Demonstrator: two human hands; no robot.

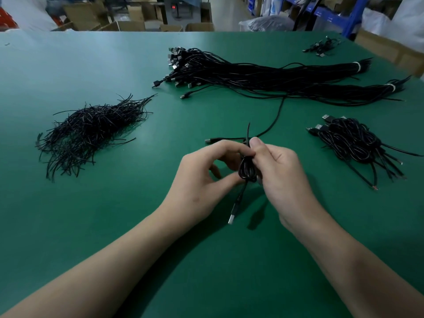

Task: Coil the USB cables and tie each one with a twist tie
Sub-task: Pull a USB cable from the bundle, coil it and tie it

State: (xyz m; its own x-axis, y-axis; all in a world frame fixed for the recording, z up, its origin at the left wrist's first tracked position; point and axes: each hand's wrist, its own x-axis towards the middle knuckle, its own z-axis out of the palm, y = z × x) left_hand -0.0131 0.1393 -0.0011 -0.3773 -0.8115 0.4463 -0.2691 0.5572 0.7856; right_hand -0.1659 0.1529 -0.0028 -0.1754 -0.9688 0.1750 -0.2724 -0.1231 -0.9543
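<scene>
Above the middle of the green table (pixel 114 226), the left hand (pixel 204 173) and right hand (pixel 277 171) both pinch a coiled USB cable (pixel 247 172), its plug (pixel 232 217) hanging toward the near edge.

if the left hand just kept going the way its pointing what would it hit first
The left hand points right, straight at the small black coiled USB cable it pinches. Directly behind that, probably the right hand gripping the same coil.

Cardboard boxes (pixel 87 16) and apparently shelving (pixel 330 18) border green table (pixel 68 214).
</scene>
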